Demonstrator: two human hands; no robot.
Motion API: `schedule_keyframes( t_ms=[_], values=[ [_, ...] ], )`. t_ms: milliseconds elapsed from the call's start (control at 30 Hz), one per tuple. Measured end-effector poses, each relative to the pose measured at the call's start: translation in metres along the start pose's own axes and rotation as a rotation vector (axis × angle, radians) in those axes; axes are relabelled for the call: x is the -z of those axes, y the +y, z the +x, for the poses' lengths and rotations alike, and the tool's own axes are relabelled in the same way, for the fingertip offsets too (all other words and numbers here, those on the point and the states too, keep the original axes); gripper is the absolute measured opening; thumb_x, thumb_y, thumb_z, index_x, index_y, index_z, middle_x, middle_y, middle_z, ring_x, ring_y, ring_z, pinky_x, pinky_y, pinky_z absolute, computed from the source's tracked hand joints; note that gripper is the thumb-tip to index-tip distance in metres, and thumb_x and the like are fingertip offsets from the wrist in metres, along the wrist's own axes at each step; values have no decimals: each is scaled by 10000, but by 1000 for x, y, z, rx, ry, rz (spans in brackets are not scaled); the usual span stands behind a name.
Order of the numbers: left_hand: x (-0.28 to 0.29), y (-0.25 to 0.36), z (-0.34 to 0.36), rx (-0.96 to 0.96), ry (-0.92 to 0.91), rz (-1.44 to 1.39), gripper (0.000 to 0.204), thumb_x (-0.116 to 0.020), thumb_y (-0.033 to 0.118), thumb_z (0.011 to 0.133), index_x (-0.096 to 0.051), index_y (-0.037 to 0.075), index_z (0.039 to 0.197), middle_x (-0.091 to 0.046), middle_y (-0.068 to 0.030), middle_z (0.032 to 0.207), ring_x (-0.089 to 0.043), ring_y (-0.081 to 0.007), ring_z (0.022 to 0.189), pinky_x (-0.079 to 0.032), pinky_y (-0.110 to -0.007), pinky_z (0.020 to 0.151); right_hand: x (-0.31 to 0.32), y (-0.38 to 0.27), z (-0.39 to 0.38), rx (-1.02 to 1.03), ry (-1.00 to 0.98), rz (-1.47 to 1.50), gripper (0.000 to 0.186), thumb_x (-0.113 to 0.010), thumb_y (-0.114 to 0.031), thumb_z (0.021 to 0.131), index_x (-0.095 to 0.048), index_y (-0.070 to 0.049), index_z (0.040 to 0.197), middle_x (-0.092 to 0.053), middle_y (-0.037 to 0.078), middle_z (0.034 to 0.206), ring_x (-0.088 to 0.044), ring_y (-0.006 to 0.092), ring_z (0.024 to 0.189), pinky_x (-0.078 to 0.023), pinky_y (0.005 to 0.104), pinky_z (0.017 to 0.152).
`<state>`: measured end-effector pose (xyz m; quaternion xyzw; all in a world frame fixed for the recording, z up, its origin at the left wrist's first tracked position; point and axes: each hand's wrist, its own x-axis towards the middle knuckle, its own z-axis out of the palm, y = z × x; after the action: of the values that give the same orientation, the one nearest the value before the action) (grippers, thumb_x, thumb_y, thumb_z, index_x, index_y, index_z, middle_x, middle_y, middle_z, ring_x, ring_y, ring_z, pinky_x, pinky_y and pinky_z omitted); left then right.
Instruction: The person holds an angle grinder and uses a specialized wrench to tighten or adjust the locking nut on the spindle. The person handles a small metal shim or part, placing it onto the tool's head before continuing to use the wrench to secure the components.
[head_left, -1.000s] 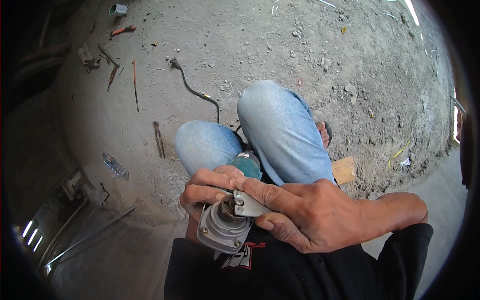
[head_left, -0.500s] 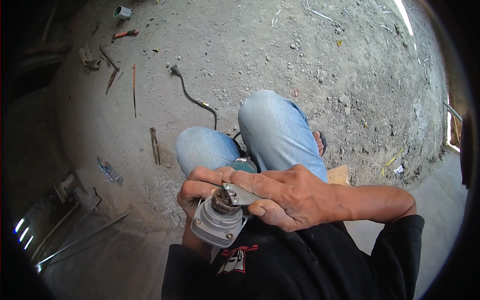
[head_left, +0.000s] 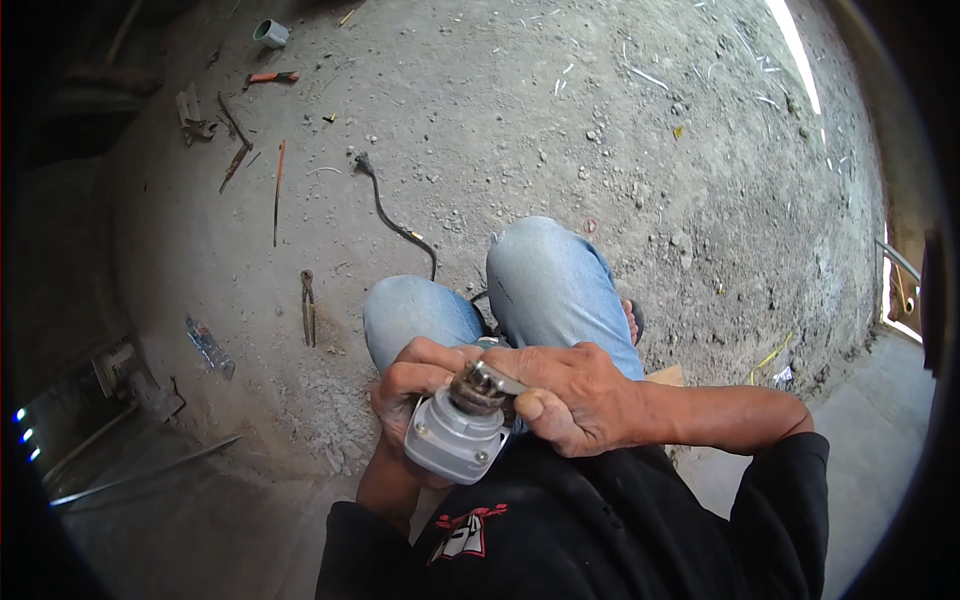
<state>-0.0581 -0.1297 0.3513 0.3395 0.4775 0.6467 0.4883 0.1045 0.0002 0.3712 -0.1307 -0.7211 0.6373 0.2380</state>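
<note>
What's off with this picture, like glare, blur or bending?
Head view: black corners and fisheye curving toward the rim; head view, upper right: a blown-out light strip; head view, centre: the flat spanner in the right hand looks slightly smeared, while the angle grinder's grey gear housing reads fairly clear.

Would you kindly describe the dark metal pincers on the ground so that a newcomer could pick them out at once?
Start at the two pale-blue denim knees in mid-picture, then look left across the grey dirt floor. The dark metal pincers lie there, short of the clear plastic bottle. Unlike the slim straight orange-and-dark rod beyond them, they have a rounded head and two long handles.
</note>
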Motion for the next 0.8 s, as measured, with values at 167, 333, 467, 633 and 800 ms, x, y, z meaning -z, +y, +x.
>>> schedule_keyframes(
  t_ms=[167,333,467,633,800],
  values=[
    [12,-6,7,-281,-86,189,729,-795,605,734,-487,46,1085,-586,-173,1030,-649,-238,923,-551,-374,827,13,-16,11,-95,-93,-41,350,-531,-177,962,-550,45,1232,-665,227,1022,-679,405,853,-578,431,703],
    [11,0,-13,-76,43,90,497,-772,372,831,-484,45,1069,-585,-166,1006,-655,-227,896,-569,-364,812,14,-14,18,-130,-185,-13,340,-544,-186,966,-568,56,1204,-674,245,949,-676,422,772,-572,446,671],
    [6,-8,-13,-99,75,29,314,-720,41,853,-477,42,1052,-584,-161,959,-662,-227,860,-592,-367,784,4,1,12,30,-142,14,374,-553,-186,961,-540,66,1236,-672,257,1022,-675,431,787,-573,454,682],
    [2,-4,-18,-224,86,149,326,-741,43,837,-493,26,1049,-587,-161,944,-670,-236,849,-599,-381,771,11,-4,12,16,-234,-18,433,-571,-201,955,-499,60,1292,-656,245,953,-658,407,705,-560,446,607],
    [-3,-6,-22,-299,139,377,318,-744,72,846,-506,33,1053,-593,-165,963,-674,-248,886,-587,-438,847,11,-8,10,-26,-294,-132,489,-526,-274,988,-489,49,1354,-619,166,793,-653,308,610,-533,394,530]
  ],
)
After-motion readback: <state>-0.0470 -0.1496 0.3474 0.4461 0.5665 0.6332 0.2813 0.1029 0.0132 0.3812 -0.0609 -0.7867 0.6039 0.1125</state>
